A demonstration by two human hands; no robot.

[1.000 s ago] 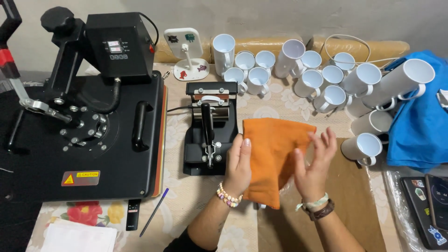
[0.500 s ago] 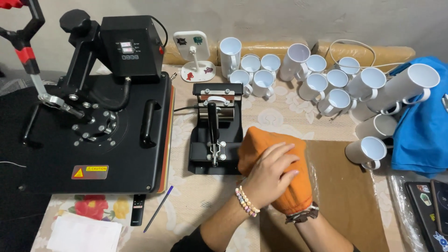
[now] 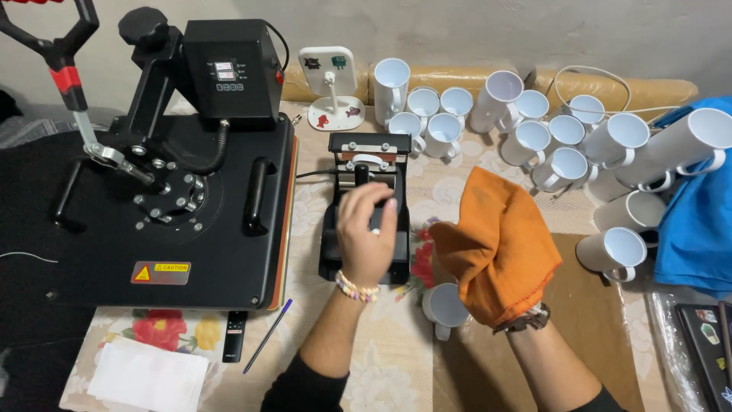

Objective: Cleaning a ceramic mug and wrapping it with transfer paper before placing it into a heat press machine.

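My left hand (image 3: 367,233) lay on the small black mug press (image 3: 366,206), fingers curled down over its lever handle at the middle of the machine. My right hand (image 3: 499,255) was wholly covered by an orange cloth (image 3: 496,244), raised just right of the press; I could not tell how far that hand was open beneath the cloth, only that the cloth was draped over it down to the wrist. A white mug (image 3: 444,307) stood on the bench (image 3: 381,366) directly below the covered hand, close to the press's front right corner. The large black flat heat press (image 3: 175,198) occupied the left of the bench, its handle raised, well apart from both hands. A cluster of white mugs (image 3: 534,133) stood and lay along the back and right side, behind the cloth. A blue cloth (image 3: 698,221) lay at the far right. A pen (image 3: 268,334) and a small black remote (image 3: 235,334) lay near the front edge of the flat press, with white paper (image 3: 149,378) at the left front corner.
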